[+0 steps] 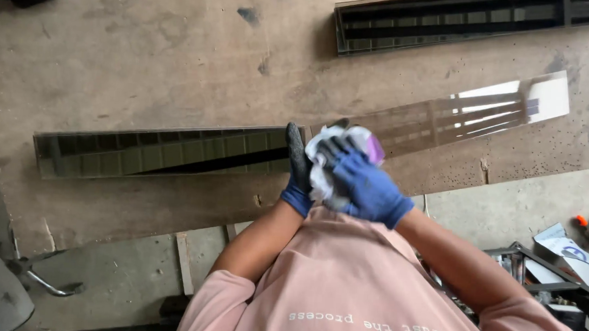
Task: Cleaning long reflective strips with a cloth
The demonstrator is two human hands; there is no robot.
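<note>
A long narrow glass strip (154,153) lies across a brown board (179,52), dark and reflective at its left end and pale at its right. At its middle sits a crumpled white cloth (319,177) with a purple patch. My right hand (367,186), in a blue glove, is clamped over the cloth and presses it on the glass. My left hand (298,169), in a blue glove with a dark palm, stands edge-on against the cloth's left side, fingers together, cupping it. The cloth and hands hide the glass under them.
A second dark glass strip (450,19) lies at the far right of the board. Bare concrete floor (507,210) shows to the right, with a metal frame (544,279) and scattered bits at bottom right. A curved metal rod (46,283) lies bottom left.
</note>
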